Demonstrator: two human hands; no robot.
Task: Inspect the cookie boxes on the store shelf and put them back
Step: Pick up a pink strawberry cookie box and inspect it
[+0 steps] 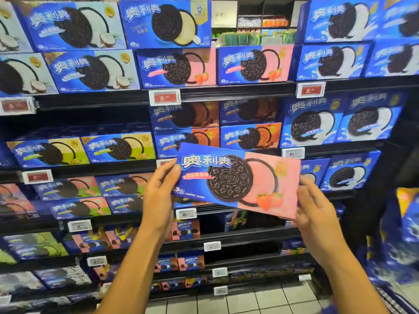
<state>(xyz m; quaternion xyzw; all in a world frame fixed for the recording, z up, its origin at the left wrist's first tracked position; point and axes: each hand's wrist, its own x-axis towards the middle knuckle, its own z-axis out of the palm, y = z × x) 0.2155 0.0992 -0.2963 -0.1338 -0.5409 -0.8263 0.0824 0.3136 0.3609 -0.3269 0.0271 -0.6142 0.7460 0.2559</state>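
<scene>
We see two bare forearms rising from the bottom edge, each ending in one of our hands: the left hand and the right hand. No sleeves reach into view; both arms are uncovered from the frame's edge up to the wrists. We wear no watch, bracelet or glove, and no ring shows on the fingers we can see. The nails look short and unpainted, though blur softens the fingertips of the right hand

Dark store shelving stands on a pale tiled floor.
</scene>
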